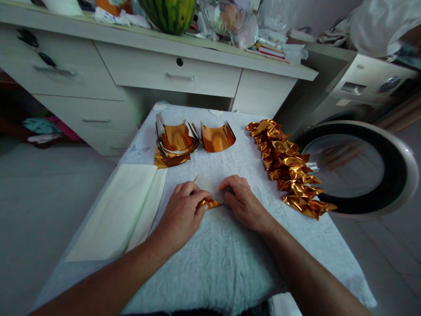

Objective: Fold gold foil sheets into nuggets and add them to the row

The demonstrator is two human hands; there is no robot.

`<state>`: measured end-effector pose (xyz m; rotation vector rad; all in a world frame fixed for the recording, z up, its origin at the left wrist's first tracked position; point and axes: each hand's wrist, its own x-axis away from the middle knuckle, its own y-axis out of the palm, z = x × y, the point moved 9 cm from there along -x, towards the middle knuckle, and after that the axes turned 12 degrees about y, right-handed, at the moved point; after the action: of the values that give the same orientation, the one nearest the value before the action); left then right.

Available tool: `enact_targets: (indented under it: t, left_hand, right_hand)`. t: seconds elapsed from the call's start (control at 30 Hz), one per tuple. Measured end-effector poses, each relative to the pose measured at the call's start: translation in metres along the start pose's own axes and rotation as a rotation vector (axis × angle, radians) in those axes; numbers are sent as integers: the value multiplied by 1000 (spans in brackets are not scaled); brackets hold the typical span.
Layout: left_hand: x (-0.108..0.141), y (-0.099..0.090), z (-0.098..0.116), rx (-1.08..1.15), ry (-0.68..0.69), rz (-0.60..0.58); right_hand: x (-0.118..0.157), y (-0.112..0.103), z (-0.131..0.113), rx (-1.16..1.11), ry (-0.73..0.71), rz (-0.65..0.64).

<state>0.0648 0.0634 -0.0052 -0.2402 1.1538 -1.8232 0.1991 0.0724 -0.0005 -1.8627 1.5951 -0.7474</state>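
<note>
Near the middle of the cloth-covered table [210,259], my left hand [187,206] is closed on a sheet of gold foil paper [212,203]. Its pale back faces up between my hands, and its near edge is folded over to the gold side. My right hand [241,199] pinches the same sheet at its right edge, fingers curled in. Beyond my hands stands a stack of curled gold sheets [177,138], with another curled sheet [217,138] just right of it. Folded gold foil pieces [289,164] lie in an overlapping row along the table's right side.
White paper sheets [112,210] lie at the table's left edge. A white desk [177,81] with drawers stands behind, carrying a watermelon [173,13] and plastic bags [230,22]. At the right, a washing machine's round door [403,171] hangs open beside the table.
</note>
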Motion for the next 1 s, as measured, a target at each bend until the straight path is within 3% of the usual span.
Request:
enact_targets:
  t: [0.23, 0.53, 1.0]
  left_hand:
    - [0, 1, 0, 5, -16, -12]
    - [0, 2, 0, 3, 3, -10]
    - [0, -1, 2, 4, 2, -28]
  right_hand:
    - [4, 8, -5, 119, -1, -29]
    - [7, 16, -9, 273, 33, 112]
    - [3, 9, -4, 84, 58, -13]
